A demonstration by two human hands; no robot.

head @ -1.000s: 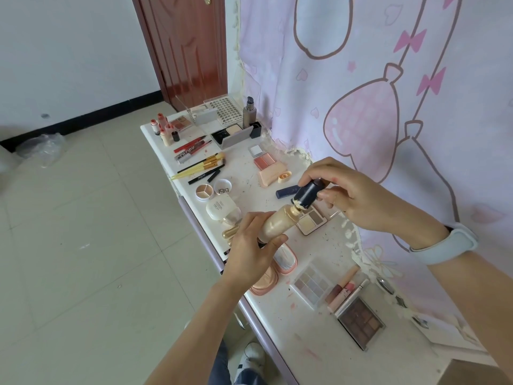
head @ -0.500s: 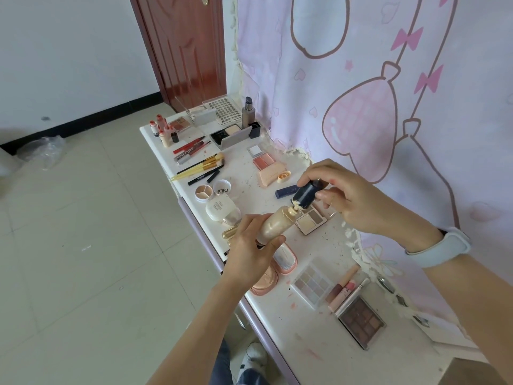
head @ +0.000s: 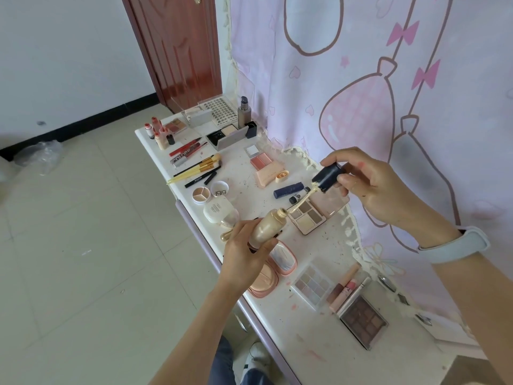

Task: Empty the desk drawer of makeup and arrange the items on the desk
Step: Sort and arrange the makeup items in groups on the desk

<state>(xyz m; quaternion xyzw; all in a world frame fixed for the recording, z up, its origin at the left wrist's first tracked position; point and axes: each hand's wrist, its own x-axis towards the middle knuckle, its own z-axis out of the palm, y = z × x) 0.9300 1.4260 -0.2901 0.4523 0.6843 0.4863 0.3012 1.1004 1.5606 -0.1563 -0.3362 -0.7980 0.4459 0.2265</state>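
- Across the white worktop point(head: 280, 323) I see makeup spread out: palettes, brushes, compacts.
- My left hand point(head: 244, 252) curls around the gold bottle point(head: 265, 227), held tilted above the worktop's front edge.
- My right hand point(head: 369, 187) pinches the dark cap point(head: 327, 176); its applicator wand point(head: 301, 201) is pulled clear of the bottle's neck.

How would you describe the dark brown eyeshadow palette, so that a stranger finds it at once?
Start at the white desk beside the pink curtain and go to its near end. The dark brown eyeshadow palette lies there next to the pink tubes. Unlike the pale palette nearby, its pans are all brown.
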